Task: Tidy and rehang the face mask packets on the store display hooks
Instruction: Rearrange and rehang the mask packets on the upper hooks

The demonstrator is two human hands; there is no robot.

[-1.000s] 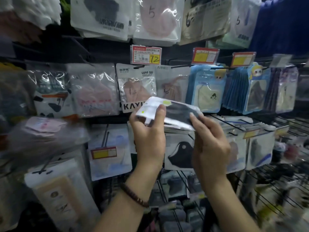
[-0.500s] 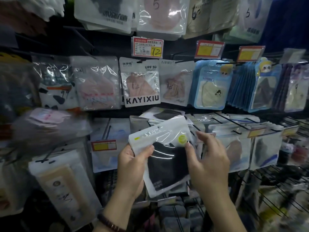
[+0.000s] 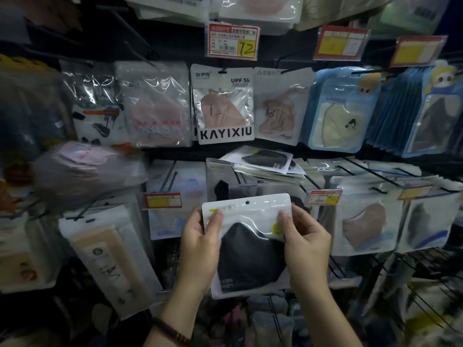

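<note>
Squared up since half a second ago, the clear plastic packet with a white header strip and a black face mask inside [image 3: 246, 244] no longer sits tilted with its header toward the upper left. It now faces the person flat-on, header uppermost, long axis running straight up and down. The left hand [image 3: 198, 244] grasps its upper left edge, thumb laid across the front and fingers tucked behind; the right hand [image 3: 304, 241] grasps the upper right edge the same way, thumb pressing beside a small yellow round sticker [image 3: 276, 227]. Neither hand is free. The small round punch hole [image 3: 247, 202] sits at the centre of the header, midway between the two thumbs, so neither hand is nearer to it. That hole is what the coming move turns on, I judge: the black wire display hooks [image 3: 370, 171] lie behind and above the packet, pointing out toward the person, and the hole must be brought level with a hook tip before the packet is pushed back along it. Directly above the packet, a loose, slanted stack of similar clear mask packets [image 3: 265, 162] lies across the hooks rather than hanging (these look still unsorted). Just right of the header hangs a red-and-yellow price tag [image 3: 324, 196] — which hook behind the packet is free, I cannot tell.
</note>
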